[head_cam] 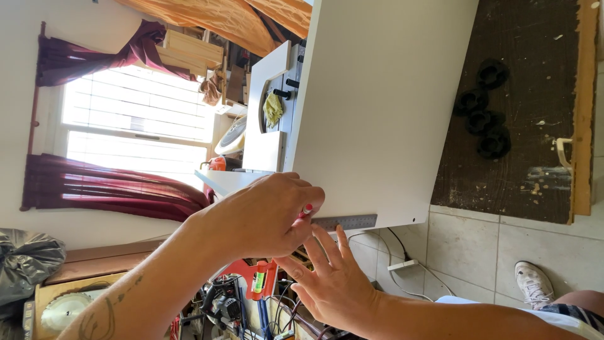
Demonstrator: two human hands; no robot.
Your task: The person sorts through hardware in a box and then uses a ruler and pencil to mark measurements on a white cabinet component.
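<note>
Head view, frame turned on its side, so the tiled floor [465, 245] runs along the right.

(a) My left hand [264, 217] enters from the lower left, its forearm tattooed. The fingers are curled and pressed together, pinching a red-tipped pen [306, 210]. The tip sits at the lower edge of the white panel [384, 107], just above the ruler [349, 221].

(b) My right hand [333, 283] enters from the lower right, back toward the camera and fingers spread. The fingertips [340, 234] reach up to the ruler and touch its left part. I cannot tell how firmly they press.

(c) The ruler is a grey metal strip lying flat along the panel's lower edge. Its right end stops short of the panel's corner.

(d) The panel fills the upper middle of the frame. To its right lies a dark board [522, 151] in a wooden frame, with four black knobs [484, 110] on it.

(e) A white shoe [535, 283] stands on the tiles, well apart from both hands.

(f) At left, a bright window [135, 119] with dark red curtains [113, 189]. Below the hands, a red level [261, 280] among cables, and a round saw blade [63, 311] at lower left.
</note>
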